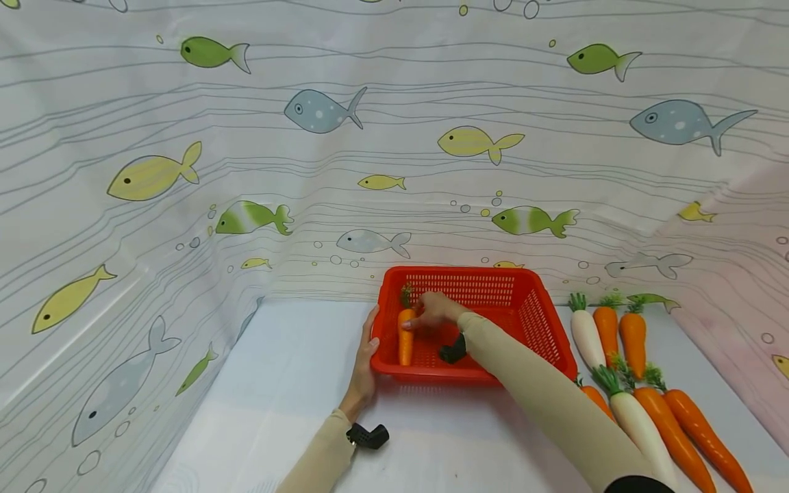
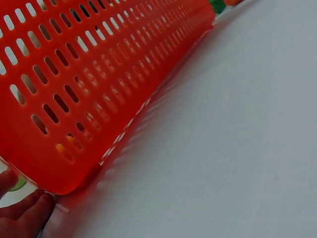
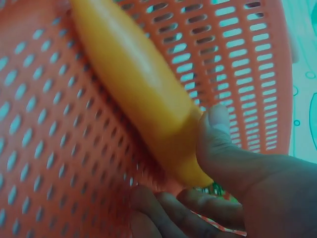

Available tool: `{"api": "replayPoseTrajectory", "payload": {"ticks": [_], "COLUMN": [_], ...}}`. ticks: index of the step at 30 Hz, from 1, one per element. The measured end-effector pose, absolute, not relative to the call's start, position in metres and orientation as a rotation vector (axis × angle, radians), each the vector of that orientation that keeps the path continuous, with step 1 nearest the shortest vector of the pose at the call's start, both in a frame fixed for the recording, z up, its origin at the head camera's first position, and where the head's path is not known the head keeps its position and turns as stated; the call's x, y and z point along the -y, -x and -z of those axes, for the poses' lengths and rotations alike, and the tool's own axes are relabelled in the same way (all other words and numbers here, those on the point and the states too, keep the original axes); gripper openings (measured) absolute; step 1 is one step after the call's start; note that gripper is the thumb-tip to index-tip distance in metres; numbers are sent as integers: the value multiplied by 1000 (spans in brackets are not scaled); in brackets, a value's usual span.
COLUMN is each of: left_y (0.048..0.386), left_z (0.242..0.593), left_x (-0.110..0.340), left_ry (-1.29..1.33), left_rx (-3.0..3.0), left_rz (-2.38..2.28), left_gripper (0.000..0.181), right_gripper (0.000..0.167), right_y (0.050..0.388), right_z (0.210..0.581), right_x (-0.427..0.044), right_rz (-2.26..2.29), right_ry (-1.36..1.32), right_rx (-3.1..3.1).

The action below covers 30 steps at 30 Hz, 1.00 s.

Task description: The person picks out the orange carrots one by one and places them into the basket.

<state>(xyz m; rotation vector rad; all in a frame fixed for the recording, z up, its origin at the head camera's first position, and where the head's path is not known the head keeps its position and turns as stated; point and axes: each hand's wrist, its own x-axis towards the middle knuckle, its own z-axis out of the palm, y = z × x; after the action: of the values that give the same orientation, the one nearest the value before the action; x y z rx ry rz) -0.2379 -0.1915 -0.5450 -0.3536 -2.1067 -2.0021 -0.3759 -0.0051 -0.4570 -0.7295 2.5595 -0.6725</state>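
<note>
Probably near the start, with one orange carrot inside the red basket, just right of frame centre, and loose carrots and white radishes presumably left to do on the tabletop, lower right. Pinching the basket's carrot near its leafy end with the right hand, forearm slanting in from lower right. Steadying the basket's left side with the left hand, fingers extended.

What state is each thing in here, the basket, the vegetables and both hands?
Red basket: upright on the table, one carrot inside
Carrot in the basket: near the left wall, leafy end away from the person
Right hand: holding that carrot
Left hand: touching the basket's left side
Other carrots: on the table, right of the basket
White radishes: likewise
</note>
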Motion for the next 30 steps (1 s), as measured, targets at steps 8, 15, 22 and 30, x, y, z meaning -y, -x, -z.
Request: {"api": "replayPoseTrajectory", "payload": {"ticks": [8,15,22,30], "left_y": [239,239,238,238], "left_z": [545,544,546,547], "left_x": [190,190,192,193], "left_ry": [366,354,337,339], "left_rx": [2102,2093,2115,2107], "left_rz": [2008,1988,1971,1981], "left_gripper": [66,67,66,66], "right_gripper": [52,53,49,49], "right_y": [380,386,391,390], "right_z": [439,401,373,356], "right_x": [-28,-79,-138,-196], "right_rz": [685,853,802,716], "right_ry": [718,683,766,694], "right_rx": [-2571,-2537,-2670,-2840]}}
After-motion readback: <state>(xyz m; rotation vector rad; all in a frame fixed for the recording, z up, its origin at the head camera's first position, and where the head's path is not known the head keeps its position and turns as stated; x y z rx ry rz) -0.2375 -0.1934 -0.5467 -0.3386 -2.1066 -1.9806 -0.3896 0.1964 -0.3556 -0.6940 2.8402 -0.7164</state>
